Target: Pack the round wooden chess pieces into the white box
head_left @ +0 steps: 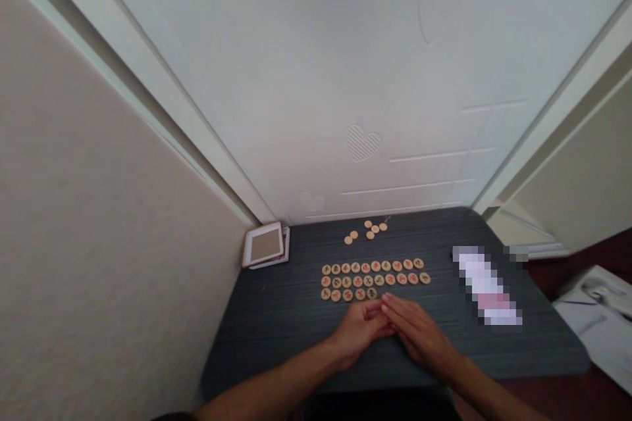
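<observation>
My left hand (359, 330) and my right hand (417, 327) meet fingertip to fingertip just below the lowest row of round wooden Chinese chess pieces (368, 281). The left fingers are curled inward. Over them the right fingers are pressed together, and whatever may be between the two hands is hidden. The pieces lie in three rows, marked in red or black characters, and the bottom row is shorter. Its last piece (372, 293) is right above my left fingers. Farther back, several pieces with blank sides up (375, 229) lie loosely grouped.
The dark table (276, 342) stands against a white panel (276, 99) with raised hearts. White-framed flat items (263, 245) are stacked at its back left corner. A blurred-out pale item (486, 286) lies on the right. Beyond the right edge are white objects (600, 316).
</observation>
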`<state>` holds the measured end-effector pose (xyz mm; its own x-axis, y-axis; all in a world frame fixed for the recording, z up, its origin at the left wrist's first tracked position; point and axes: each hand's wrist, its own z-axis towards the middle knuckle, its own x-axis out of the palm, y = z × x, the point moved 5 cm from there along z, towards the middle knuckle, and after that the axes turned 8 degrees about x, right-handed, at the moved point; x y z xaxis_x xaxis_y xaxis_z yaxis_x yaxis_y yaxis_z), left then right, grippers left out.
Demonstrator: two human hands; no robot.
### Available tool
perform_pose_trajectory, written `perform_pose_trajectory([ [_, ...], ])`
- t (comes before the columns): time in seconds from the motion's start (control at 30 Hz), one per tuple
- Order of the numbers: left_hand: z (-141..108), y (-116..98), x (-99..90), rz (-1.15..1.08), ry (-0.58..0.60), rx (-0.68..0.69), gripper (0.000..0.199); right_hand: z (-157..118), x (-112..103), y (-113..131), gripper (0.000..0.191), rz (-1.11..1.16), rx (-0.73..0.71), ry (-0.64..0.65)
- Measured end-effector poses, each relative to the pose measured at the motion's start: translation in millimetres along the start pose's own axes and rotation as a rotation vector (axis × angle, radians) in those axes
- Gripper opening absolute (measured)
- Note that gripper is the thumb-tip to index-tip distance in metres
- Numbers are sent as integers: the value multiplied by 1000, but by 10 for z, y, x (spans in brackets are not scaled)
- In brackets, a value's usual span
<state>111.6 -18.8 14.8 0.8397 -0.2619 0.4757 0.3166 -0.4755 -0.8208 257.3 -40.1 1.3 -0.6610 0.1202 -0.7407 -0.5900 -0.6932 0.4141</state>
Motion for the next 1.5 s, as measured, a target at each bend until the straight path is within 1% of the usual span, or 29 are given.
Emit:
perform_pose_trajectory([
  [0.1,-15,108,-65,7,-99,2,50,-16,44,-22,54,40,24,54],
  [0.23,-18,207,-149,-1,-259,-8,47,-6,61,-95,52,102,79,79],
  [0.3,-21,229,-163,4,-296,-9,43,-4,62,-133,49,142,121,89],
  [0.37,-21,232,-153,-5,-287,-9,40,2,67,-167,43,180,169,100],
  [0.47,-35,217,-137,-48,-265,-6,38,27,82,-228,26,220,258,100],
  [0.57,-99,207,-143,-74,-262,-20,37,76,103,-300,15,186,345,63],
  [0.63,-171,203,-156,-56,-256,-46,35,119,127,-332,13,123,368,49],
  [0.77,-313,148,-206,24,-214,-92,35,194,178,-346,11,29,352,62],
  [0.9,-347,22,-272,72,-159,-101,37,211,172,-326,14,3,333,39],
  [1.0,-286,-142,-332,129,-131,-85,38,187,134,-295,20,-10,303,18],
  [1.07,-200,-320,-377,192,-102,-51,38,163,94,-280,25,-13,285,5],
  [1.13,-69,-567,-443,282,-86,18,38,145,58,-269,30,-3,270,8],
  [1.2,105,-863,-532,394,-86,112,36,137,36,-263,33,7,261,22],
  [1.27,307,-1176,-632,577,-106,234,34,139,30,-262,35,8,257,36],
  [1.3,411,-1318,-669,692,-95,293,33,141,31,-261,35,6,255,41],
  [1.37,607,-1547,-705,991,-26,417,32,139,30,-260,37,7,252,39],
  [1.4,691,-1628,-712,1169,16,480,32,133,24,-258,38,11,250,33],
  [1.47,845,-1712,-771,1303,61,509,30,110,-7,-254,39,22,246,19],
  [1.5,911,-1729,-803,1353,80,511,32,95,-33,-252,39,27,242,13],
])
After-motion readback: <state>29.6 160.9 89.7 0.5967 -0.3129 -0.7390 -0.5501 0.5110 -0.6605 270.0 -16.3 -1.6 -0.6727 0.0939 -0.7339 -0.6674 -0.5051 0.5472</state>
